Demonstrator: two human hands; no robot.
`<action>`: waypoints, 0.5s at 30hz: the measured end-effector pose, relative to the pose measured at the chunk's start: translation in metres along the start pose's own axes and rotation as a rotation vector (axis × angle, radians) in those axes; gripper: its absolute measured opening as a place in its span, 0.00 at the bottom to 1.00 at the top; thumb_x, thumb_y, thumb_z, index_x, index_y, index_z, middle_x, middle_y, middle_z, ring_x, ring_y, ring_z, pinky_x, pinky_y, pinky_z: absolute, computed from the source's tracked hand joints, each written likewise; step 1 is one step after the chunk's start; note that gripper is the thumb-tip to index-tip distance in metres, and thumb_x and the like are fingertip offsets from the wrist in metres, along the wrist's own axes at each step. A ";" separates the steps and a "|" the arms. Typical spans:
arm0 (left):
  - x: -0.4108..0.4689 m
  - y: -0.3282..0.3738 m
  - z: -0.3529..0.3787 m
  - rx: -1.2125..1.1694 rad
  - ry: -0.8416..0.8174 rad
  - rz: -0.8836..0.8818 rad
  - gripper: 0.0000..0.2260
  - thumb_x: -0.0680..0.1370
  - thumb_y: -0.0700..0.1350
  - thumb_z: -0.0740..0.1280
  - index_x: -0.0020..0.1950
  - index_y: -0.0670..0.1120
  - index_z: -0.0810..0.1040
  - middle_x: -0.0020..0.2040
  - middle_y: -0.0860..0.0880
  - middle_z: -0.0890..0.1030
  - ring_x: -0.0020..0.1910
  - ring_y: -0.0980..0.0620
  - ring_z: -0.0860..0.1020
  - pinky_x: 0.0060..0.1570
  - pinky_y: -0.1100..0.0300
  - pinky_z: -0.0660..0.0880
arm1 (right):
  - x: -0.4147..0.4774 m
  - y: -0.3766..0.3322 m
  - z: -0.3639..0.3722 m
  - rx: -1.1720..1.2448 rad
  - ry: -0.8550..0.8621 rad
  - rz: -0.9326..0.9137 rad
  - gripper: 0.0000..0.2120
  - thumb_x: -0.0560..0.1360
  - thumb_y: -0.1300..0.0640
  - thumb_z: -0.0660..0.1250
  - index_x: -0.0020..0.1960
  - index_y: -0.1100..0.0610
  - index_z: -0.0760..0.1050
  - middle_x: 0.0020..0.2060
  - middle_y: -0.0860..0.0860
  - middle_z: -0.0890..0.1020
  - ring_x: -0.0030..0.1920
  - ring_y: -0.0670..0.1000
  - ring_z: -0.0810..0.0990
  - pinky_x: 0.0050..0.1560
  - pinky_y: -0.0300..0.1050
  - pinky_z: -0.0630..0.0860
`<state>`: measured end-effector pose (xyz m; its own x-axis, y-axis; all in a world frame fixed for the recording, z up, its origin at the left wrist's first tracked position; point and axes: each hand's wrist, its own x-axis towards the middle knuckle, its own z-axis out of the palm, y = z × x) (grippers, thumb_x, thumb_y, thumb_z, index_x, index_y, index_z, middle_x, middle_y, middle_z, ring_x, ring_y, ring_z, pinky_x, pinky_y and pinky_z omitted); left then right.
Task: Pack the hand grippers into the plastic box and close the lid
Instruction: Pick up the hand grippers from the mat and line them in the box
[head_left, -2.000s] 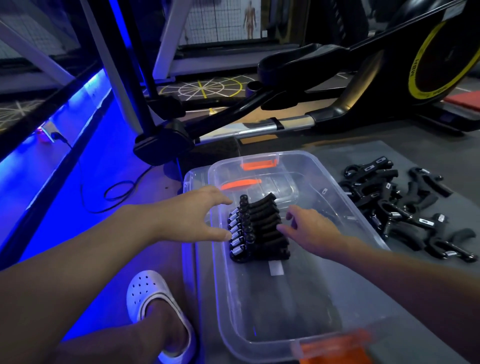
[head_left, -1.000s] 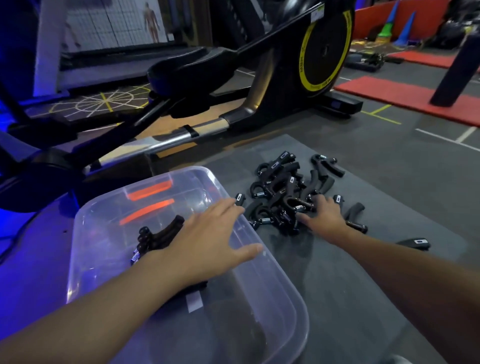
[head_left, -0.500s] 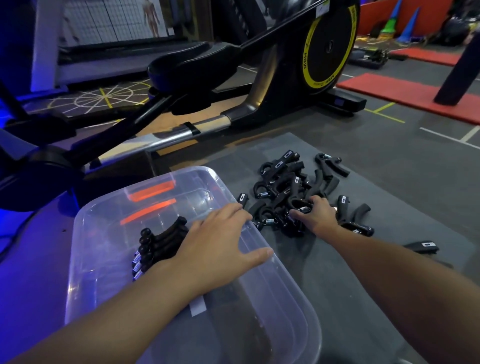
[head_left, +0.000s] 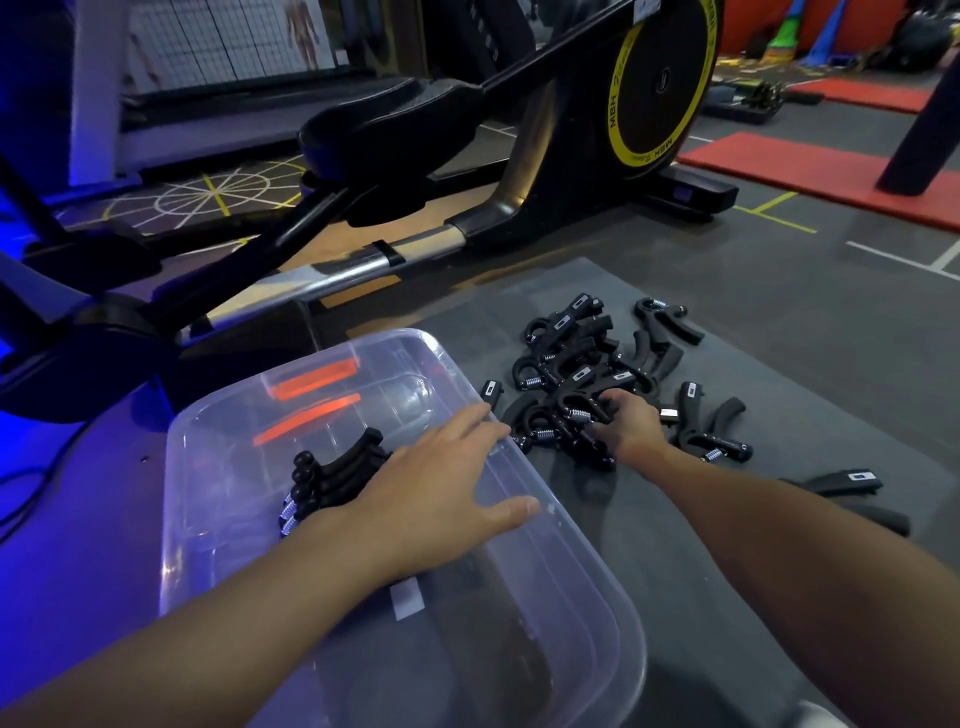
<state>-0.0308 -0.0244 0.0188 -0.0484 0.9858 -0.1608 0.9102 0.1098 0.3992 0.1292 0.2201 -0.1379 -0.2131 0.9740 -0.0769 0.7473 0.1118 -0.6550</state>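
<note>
Hand grippers (head_left: 582, 374) sit heaped on a grey mat (head_left: 675, 545). They are matte black, with curved padded handles, looped heads, small bright coil springs and little white labels, all tangled together. A few strays lie apart toward the right edge of the mat. The right hand (head_left: 631, 428) is down in the near side of the heap, its fingers curled round one gripper's handle.

Just left of the heap stands the plastic box (head_left: 597, 597), clear and glossy with rounded corners and its top open. Inside, against the left wall, a packed row (head_left: 332, 478) of grippers stands handle to handle, springs lined up at the near end. Two orange strips (head_left: 311, 379) glow through the far wall, and a small white sticker (head_left: 408, 600) shows on the bottom.

The left hand (head_left: 431, 493) is spread above the box's right rim, fingers straight and splayed, gripping nothing. Whether it actually touches the plastic is hard to tell.

All of it rests on a dark gym floor. A black elliptical trainer (head_left: 561, 171) with a yellow-ringed flywheel (head_left: 660, 83) and a brushed metal rail stands behind. Red mats (head_left: 810, 166) lie to the right, and blue light (head_left: 52, 519) washes the floor on the left.
</note>
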 end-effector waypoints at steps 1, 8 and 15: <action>0.000 -0.002 -0.001 -0.008 -0.016 0.003 0.35 0.73 0.68 0.62 0.77 0.58 0.56 0.78 0.63 0.47 0.75 0.56 0.57 0.71 0.49 0.62 | -0.001 -0.001 -0.001 -0.006 -0.009 0.000 0.16 0.67 0.58 0.77 0.53 0.57 0.79 0.44 0.54 0.83 0.42 0.53 0.80 0.43 0.41 0.75; -0.002 -0.012 -0.005 -0.041 -0.032 0.036 0.31 0.75 0.65 0.62 0.75 0.60 0.58 0.77 0.64 0.49 0.75 0.59 0.57 0.72 0.52 0.61 | -0.023 -0.023 -0.020 0.103 0.028 -0.116 0.11 0.66 0.56 0.78 0.44 0.56 0.79 0.32 0.51 0.81 0.30 0.49 0.76 0.35 0.42 0.73; -0.005 -0.025 -0.026 -0.029 0.181 0.077 0.26 0.77 0.61 0.63 0.73 0.55 0.64 0.72 0.59 0.65 0.70 0.57 0.66 0.68 0.54 0.66 | -0.056 -0.091 -0.081 0.208 0.000 -0.315 0.13 0.68 0.57 0.77 0.43 0.47 0.73 0.32 0.40 0.77 0.35 0.47 0.79 0.40 0.32 0.77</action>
<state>-0.0638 -0.0291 0.0337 -0.0551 0.9979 0.0353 0.9022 0.0346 0.4300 0.1239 0.1712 -0.0132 -0.4122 0.8983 0.1525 0.5015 0.3634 -0.7851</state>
